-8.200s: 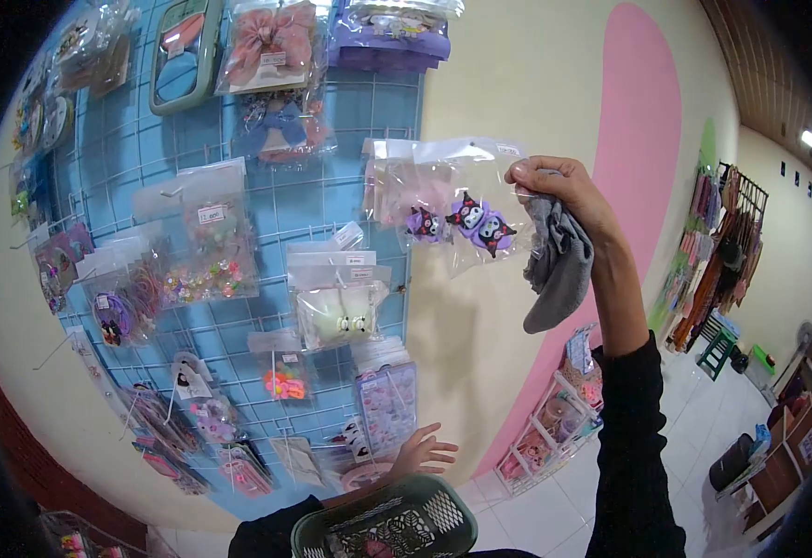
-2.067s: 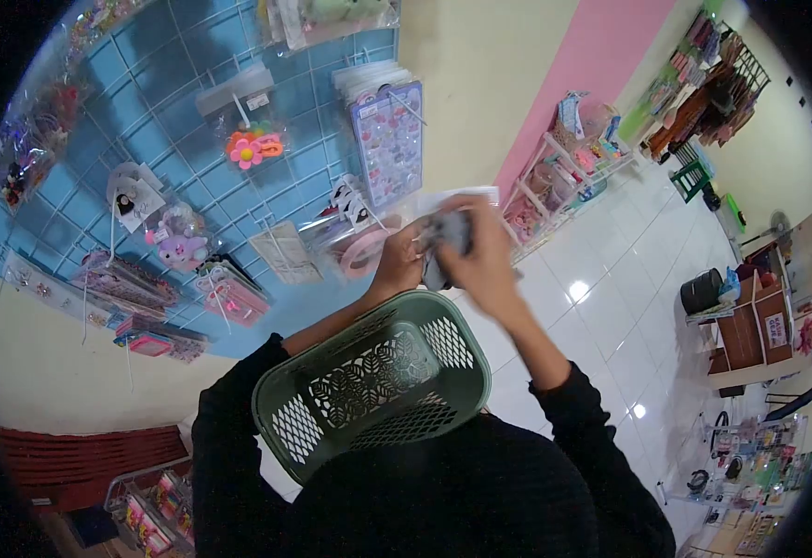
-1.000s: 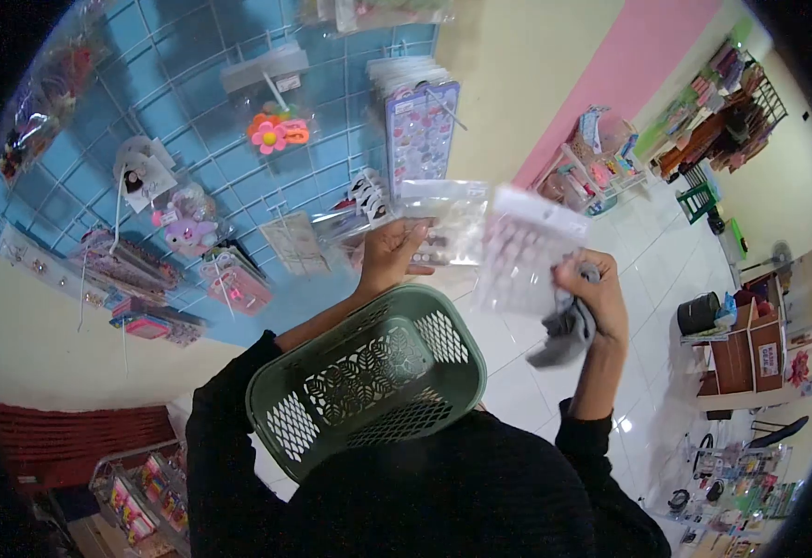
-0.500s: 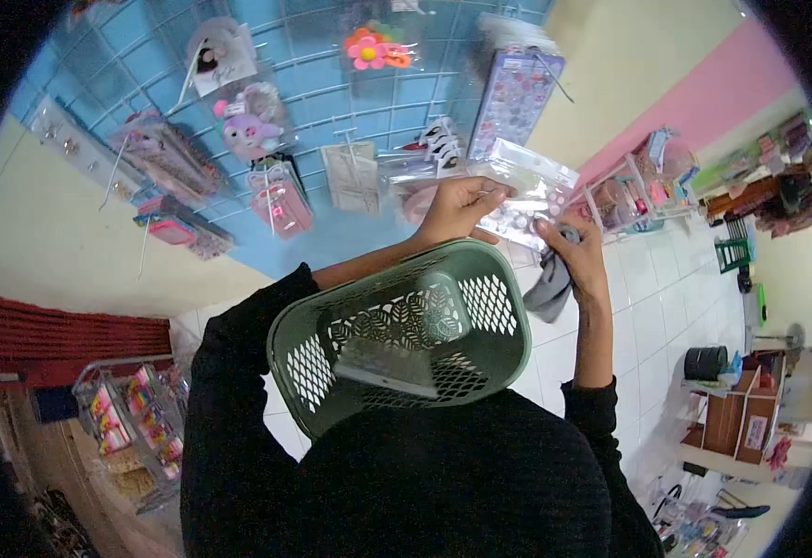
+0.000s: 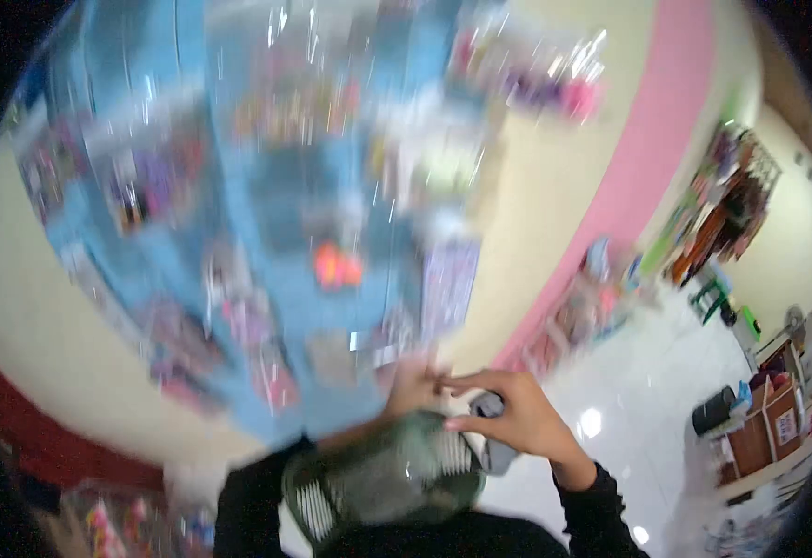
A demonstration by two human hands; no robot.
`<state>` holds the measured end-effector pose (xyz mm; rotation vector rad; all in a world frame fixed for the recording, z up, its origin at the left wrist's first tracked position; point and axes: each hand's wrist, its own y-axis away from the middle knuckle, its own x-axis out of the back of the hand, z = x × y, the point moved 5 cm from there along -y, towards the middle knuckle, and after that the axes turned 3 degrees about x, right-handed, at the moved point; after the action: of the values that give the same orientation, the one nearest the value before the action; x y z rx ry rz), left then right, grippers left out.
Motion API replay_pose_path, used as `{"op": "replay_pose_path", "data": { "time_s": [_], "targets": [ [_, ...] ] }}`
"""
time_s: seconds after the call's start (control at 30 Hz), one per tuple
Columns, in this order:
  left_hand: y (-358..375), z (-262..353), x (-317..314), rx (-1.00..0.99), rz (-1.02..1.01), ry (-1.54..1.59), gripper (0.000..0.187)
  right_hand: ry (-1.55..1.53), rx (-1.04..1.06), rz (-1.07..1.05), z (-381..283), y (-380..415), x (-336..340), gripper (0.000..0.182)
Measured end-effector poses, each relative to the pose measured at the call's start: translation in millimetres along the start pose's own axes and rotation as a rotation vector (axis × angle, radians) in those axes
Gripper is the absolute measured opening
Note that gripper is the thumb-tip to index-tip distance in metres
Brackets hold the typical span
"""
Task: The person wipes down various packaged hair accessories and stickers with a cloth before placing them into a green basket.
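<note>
The view is smeared by motion. My left hand (image 5: 415,386) is raised behind the far rim of a green basket (image 5: 369,484), its fingers blurred; the basket hangs at my left forearm. A clear, flat shape lies inside the basket. Close to its right, my right hand (image 5: 508,414) has thumb and fingers bent toward the left hand, with a grey cloth (image 5: 494,456) held against the palm and hanging down. The clear packet with round spots cannot be made out between the hands.
Packaged accessories hang on a blue grid wall (image 5: 285,186), among them an orange item (image 5: 336,265) and a purple patterned pack (image 5: 450,284). To the right are a pink-striped wall (image 5: 666,102), a white tiled floor (image 5: 601,409), a rack and a wooden cabinet (image 5: 764,437).
The view has tilted up, showing more of the hanging goods. Both hands and the basket sit lower in the picture. The spotted packet no longer shows clearly between the hands.
</note>
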<state>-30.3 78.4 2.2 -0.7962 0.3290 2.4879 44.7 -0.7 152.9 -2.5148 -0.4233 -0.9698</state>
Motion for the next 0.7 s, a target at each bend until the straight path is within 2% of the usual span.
{"op": "replay_pose_path", "data": {
  "time_s": [0.03, 0.07, 0.1, 0.13, 0.17, 0.2, 0.23, 0.27, 0.33, 0.4, 0.47, 0.5, 0.6, 0.63, 0.7],
  "targets": [
    [-3, -10, 18, -0.507, -0.152, -0.542, 0.016, 0.021, 0.049, 0.135, -5, -11, 31, 0.031],
    [0, -23, 20, 0.053, 0.106, -0.305, 0.019, 0.021, 0.085, 0.254, -13, -17, 61, 0.029],
    [2, -20, 15, 0.143, 0.052, -0.453, 0.026, 0.011, 0.100, 0.404, -21, -27, 95, 0.027],
    [3, -17, 7, 0.110, -0.011, -0.397, 0.027, -0.013, 0.101, 0.533, -31, -39, 130, 0.025],
    [5, -16, -1, 0.088, -0.067, -0.332, 0.028, -0.041, 0.243, 0.691, -43, -53, 165, 0.023],
    [4, -15, -1, 0.067, -0.066, -0.344, 0.028, -0.176, 0.281, 0.795, -49, -67, 199, 0.024],
    [3, -17, -3, 0.113, -0.129, -0.330, 0.029, -0.181, 0.451, 0.873, -60, -83, 234, 0.027],
    [2, -19, 4, 0.160, -0.194, -0.313, 0.030, -0.124, 0.476, 0.954, -71, -102, 260, 0.033],
    [0, -21, 9, 0.153, -0.232, -0.299, 0.029, -0.138, 0.491, 0.929, -98, -135, 305, 0.048],
    [1, -21, 13, 0.155, -0.200, -0.337, 0.033, -0.107, 0.376, 0.805, -117, -175, 323, 0.058],
    [0, -21, 13, 0.150, -0.173, -0.354, 0.031, -0.258, 0.237, 0.605, -116, -220, 332, 0.058],
    [1, -20, 13, 0.121, -0.188, -0.326, 0.031, -0.234, 0.256, 0.481, -127, -228, 324, 0.053],
    [0, -15, 17, 0.071, -0.196, -0.293, 0.031, -0.128, 0.190, 0.540, -136, -234, 317, 0.051],
    [-2, -17, 20, 0.058, -0.186, -0.256, 0.031, -0.195, 0.218, 0.528, -137, -236, 317, 0.039],
    [-2, -18, 21, 0.033, -0.172, -0.217, 0.030, -0.233, 0.210, 0.443, -140, -240, 322, 0.035]
  ]
}}
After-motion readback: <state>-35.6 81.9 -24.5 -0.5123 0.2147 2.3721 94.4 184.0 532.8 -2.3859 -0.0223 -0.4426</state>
